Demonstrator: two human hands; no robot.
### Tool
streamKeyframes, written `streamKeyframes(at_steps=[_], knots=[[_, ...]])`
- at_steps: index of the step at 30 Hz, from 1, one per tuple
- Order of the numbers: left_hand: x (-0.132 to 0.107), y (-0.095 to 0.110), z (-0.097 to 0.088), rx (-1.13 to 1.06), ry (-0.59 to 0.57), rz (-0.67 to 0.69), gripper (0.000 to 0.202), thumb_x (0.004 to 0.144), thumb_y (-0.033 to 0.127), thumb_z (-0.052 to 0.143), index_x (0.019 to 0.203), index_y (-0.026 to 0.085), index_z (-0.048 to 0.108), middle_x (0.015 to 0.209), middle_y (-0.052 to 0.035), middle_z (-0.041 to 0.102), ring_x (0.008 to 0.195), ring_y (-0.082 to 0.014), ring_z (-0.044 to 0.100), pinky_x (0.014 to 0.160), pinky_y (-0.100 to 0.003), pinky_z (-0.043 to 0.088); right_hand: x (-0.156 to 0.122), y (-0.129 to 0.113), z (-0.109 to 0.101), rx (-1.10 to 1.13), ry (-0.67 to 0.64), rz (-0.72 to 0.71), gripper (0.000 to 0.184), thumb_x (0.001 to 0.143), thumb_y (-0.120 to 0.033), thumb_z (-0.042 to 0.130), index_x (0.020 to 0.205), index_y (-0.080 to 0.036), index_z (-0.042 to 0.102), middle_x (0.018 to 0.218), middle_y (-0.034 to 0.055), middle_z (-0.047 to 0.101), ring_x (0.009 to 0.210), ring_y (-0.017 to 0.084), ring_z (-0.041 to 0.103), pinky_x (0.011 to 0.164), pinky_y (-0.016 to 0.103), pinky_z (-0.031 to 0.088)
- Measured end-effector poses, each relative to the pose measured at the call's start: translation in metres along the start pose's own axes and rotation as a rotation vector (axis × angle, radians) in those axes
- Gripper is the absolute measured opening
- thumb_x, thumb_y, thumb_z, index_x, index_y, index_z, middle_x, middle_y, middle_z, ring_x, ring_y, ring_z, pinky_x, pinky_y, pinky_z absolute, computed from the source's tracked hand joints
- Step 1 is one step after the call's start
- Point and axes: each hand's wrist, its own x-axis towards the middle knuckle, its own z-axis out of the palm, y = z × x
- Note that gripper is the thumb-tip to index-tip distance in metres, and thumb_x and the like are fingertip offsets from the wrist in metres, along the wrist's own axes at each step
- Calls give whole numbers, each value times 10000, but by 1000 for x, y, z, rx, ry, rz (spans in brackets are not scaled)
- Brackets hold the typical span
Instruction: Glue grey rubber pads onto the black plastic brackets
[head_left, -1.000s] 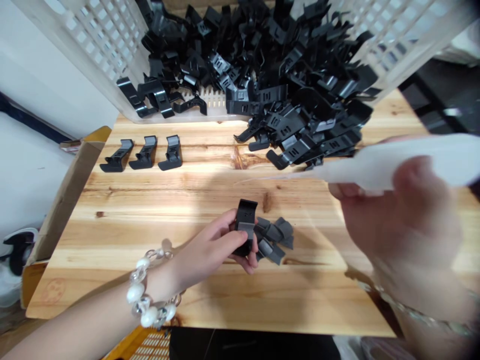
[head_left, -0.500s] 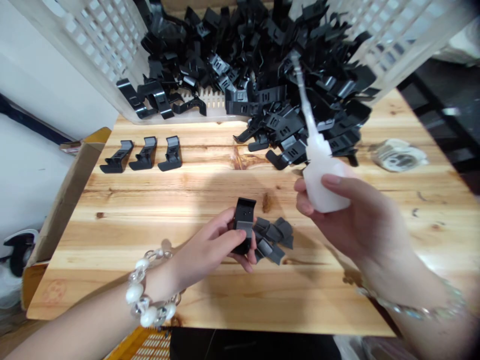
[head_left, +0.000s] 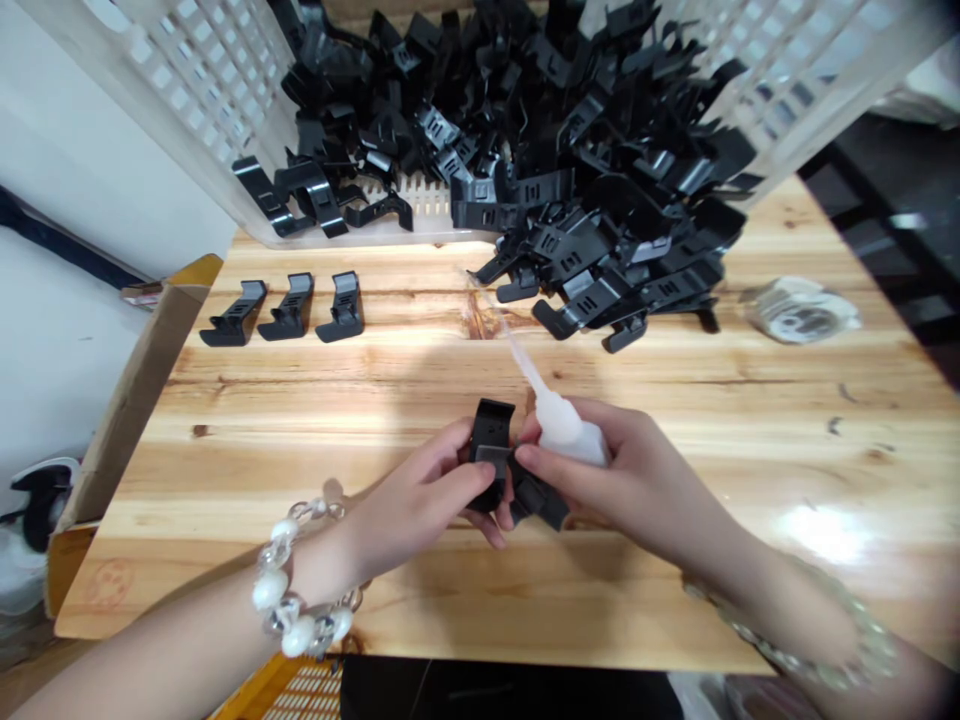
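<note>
My left hand is closed around a black plastic clip, holding it upright above the wooden table. My right hand grips a small white squeeze bottle whose long thin nozzle points up and to the left. The right hand's fingertips touch the clip and cover a small heap of grey pads lying beside it.
A big pile of black clips spills from a tipped white lattice crate at the back. Three clips stand in a row at the left. A tape roll lies at the right. A cardboard box borders the table's left edge.
My right hand came down and left with the white bottle, from chest height over the pile to right beside the clip. The left hand and its clip stayed put.
</note>
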Motion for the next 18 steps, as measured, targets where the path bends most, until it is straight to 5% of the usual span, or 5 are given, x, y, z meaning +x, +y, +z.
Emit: streamKeyframes(at_steps=[8,18], knots=[[0,3,2,51,-19,-18,132,938,279,547,966,151,543,778,-35,617,715,-154,645,671,-306,579,-1,10,7,-317,45,-366,57,820,-159,674,820,-212,693,791,21,681,718,157,638,629,273,490],[-4,-2,3,116,-18,-46,195,934,330,564,1011,157,516,882,-40,610,722,-145,647,648,-306,576,1,2,-2,-235,249,-322,80,819,-257,705,782,-216,647,826,34,666,777,199,640,689,340,509]])
